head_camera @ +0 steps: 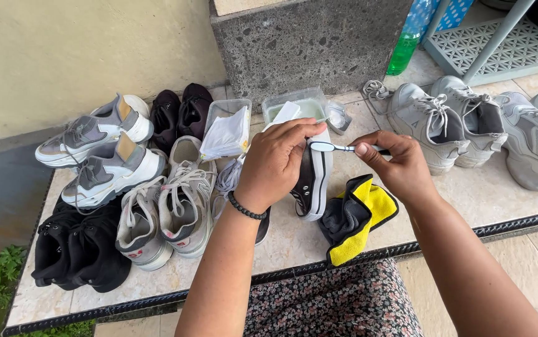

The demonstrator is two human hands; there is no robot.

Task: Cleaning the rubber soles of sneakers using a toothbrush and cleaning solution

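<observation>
While the left hand [275, 163] grips the black canvas shoe [311, 184] near the ledge's [469, 200] front edge, the right hand [397, 165], pinching the toothbrush [344, 148], should scrub its white rim in short, light strokes.

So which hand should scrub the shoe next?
Probably the right hand: it grips the toothbrush, bristles already at the black shoe's white edge. The left hand is busy steadying that shoe.

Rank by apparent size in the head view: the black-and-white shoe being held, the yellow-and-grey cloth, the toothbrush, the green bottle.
1. Yellow-and-grey cloth and black-and-white shoe: look about alike, and the left hand hides part of the shoe, so I won't rank them.
2. Green bottle, farther off and partly cut off.
3. Toothbrush, in the right hand.
</observation>
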